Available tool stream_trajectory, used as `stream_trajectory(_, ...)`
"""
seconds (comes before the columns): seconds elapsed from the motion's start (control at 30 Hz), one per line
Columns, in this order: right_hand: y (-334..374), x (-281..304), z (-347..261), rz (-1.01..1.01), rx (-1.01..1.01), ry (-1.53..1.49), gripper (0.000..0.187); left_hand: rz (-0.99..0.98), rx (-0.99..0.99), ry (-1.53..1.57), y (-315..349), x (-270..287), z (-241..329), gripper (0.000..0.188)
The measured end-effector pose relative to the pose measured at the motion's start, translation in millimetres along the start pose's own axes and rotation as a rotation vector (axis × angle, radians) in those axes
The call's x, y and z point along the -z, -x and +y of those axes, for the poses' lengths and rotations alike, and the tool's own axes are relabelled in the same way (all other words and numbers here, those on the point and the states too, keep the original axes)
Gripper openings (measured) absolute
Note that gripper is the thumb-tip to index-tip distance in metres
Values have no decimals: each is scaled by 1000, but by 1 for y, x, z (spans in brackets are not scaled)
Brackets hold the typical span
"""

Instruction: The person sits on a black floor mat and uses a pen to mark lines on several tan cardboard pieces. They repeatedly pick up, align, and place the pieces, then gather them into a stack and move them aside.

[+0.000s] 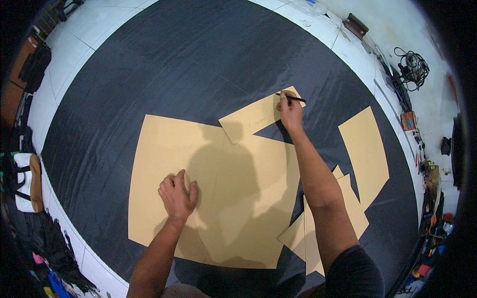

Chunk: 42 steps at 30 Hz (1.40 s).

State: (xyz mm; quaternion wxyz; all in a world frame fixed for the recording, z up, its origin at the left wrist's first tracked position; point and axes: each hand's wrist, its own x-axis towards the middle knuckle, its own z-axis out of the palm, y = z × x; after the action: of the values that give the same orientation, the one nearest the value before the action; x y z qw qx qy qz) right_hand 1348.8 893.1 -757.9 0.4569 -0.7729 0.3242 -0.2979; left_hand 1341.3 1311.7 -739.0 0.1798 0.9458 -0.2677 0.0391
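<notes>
Beyond the left edge of the dark work surface (164, 64) lie a white-and-tan bag (36, 184) with black straps and a black heap (54, 248); past the right edge are a brown block (356, 26) and a coiled black cable (412, 69). A pile of small card pieces (355, 204) sits toward the near right, partly under the right forearm, and a separate curved piece (365, 159) lies nearer the right edge. The large card sheet (154, 149) spreads over the near middle, its upper edge overlapped by a card strip (248, 116). The left hand (177, 193), empty and loosely curled, is over the large sheet; contact cannot be told. The right hand (291, 111) pinches a black pen (297, 99) over the strip's right end. A broad dark stretch shows between strip and far edge, a narrower one left of the sheet.
</notes>
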Motion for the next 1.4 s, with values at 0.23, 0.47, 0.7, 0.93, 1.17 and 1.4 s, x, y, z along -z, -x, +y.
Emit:
stream_trajectory(0.23, 1, 35, -15, 4, 240, 560, 34, 0, 6, -12, 0, 1, 0, 47)
stream_trajectory(0.47, -1, 57, -20, -84, 146, 601, 40, -17, 27, -8, 1, 1, 2, 46)
stream_trajectory(0.7, 19, -3, -18, -386, 147, 99, 27, -12, 24, -7, -1, 1, 0, 48)
stream_trajectory(0.93, 17, 1, -17, -125, 222, 262, 30, -15, 22, -53, -1, 1, -3, 49)
stream_trajectory(1.17, 37, 62, -18, -63, -33, 878, 71, 10, 45, -44, 5, 0, 6, 46)
stream_trajectory(1.4, 57, 120, -7, 47, -416, 888, 103, -16, 72, -38, 5, 3, 14, 46)
